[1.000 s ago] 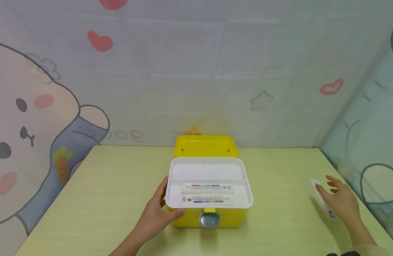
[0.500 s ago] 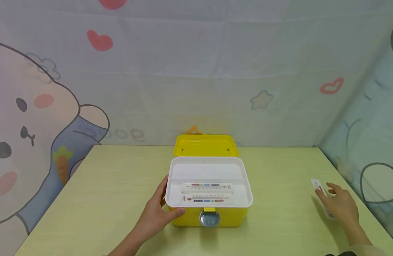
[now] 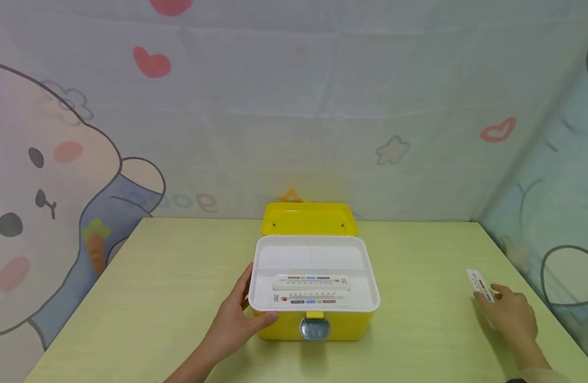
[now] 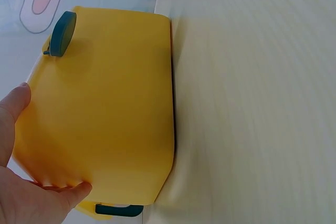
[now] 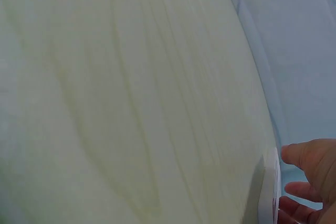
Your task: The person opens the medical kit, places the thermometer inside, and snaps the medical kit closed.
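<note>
Right hand [image 3: 513, 315] sits lower than a second ago, fingertips drawn in about the loose thermometer strip [image 3: 475, 277]; left hand [image 3: 231, 320] unchanged. Right thumb and fingers are bent at either long edge of the strip; whether they pinch it firmly, cannot tell. Strip lies at the right of the tabletop [image 3: 418, 287], far end showing past the fingers.

Judgement: light, stiff, probably smooth and a little slippery; thin, so best taken by both long edges near mid-length. Avoid flexing, may crack.

Left hand grips the yellow box [image 3: 347, 327] at its left side, thumb toward the front. Box appears rigid. In its white tray [image 3: 282, 252]: farther thermometer [image 3: 311, 282], nearer thermometer [image 3: 309, 300], side by side. Behind: raised yellow lid [image 3: 309, 219].
</note>
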Tool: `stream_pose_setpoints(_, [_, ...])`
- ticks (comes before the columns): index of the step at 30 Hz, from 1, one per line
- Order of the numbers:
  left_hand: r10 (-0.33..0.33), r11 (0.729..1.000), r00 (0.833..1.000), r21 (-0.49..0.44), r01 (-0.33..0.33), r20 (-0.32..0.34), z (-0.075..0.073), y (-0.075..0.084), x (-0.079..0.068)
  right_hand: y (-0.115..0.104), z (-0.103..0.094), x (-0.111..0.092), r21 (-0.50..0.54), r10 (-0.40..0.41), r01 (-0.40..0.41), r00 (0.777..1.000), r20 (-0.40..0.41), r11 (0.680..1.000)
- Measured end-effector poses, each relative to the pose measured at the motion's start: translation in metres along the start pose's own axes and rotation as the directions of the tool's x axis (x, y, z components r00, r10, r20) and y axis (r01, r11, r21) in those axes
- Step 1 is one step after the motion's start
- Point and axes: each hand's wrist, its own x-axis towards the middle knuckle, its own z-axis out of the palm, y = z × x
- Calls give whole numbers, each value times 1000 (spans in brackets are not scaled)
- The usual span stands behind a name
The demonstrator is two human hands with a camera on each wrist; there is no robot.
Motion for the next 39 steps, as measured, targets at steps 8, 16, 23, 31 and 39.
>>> stream_pose_setpoints(8, [-3, 1000, 1000, 3, 3, 3, 0, 0, -1, -3, 1, -3, 6, 61, -61, 998, 19, 998])
stream_pose_setpoints(16, [0, 1000, 1000, -5, 0, 3, 0, 1, -1, -5, 2, -4, 10, 87, -87, 996, 28, 996])
stream_pose_setpoints(23, [0, 1000, 1000, -4, 0, 4, 0, 2, -1, -5, 1, -4, 8, 66, -66, 998, 6, 998])
stream_pose_setpoints(31, [-6, 1000, 1000, -4, 6, 3, 0, 1, -1, -9, -2, -2, 2, 19, -19, 1000, -24, 1000])
stream_pose_setpoints(39, [-2, 1000, 1000, -2, 2, 2, 0, 1, -1, -16, -6, -1, -11, -67, 67, 995, -67, 998])
